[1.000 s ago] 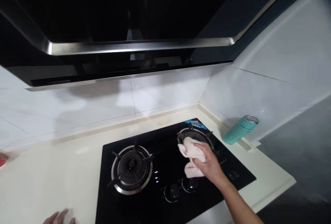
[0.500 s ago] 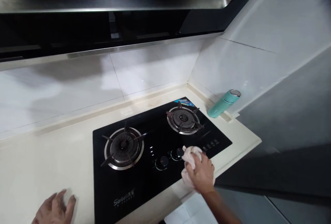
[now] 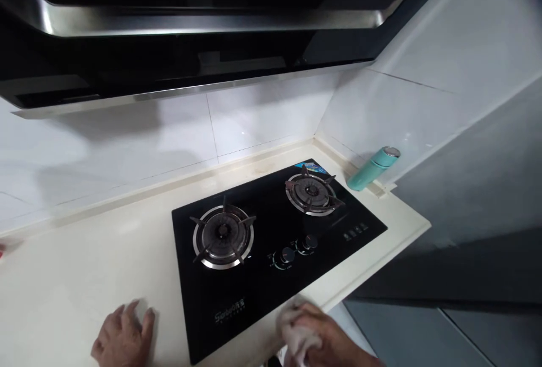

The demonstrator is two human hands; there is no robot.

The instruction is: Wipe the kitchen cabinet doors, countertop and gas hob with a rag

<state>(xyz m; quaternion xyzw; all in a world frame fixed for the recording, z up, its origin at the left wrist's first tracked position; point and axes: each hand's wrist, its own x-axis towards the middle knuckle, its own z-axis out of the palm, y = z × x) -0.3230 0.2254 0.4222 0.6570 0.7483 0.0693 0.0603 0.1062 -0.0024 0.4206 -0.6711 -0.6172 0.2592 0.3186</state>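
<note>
At the counter's front edge, below the gas stove (image 3: 262, 288), my right hand (image 3: 326, 336) is closed around a crumpled white cloth (image 3: 301, 340); both are smeared by motion. My left hand (image 3: 125, 336) rests on the cream countertop (image 3: 105, 265) left of the stove, fingers slightly bent and apart, holding nothing. The black glass stove top carries a left burner (image 3: 223, 232) and a right burner (image 3: 312, 192), each with dark pan supports. Two round knobs, a left one (image 3: 288, 254) and a right one (image 3: 310, 241), sit near its front.
A teal bottle (image 3: 373, 169) stands at the back right by the tiled wall (image 3: 262, 113). The dark range hood (image 3: 190, 56) hangs low over the counter. A grey panel (image 3: 474, 231) borders the right side. A small red thing (image 3: 1, 250) shows at the far left edge.
My right hand has drawn the cloth from beside the knobs toward me, down to the counter's front edge. The view has shifted, so the stove and my left hand appear further right.
</note>
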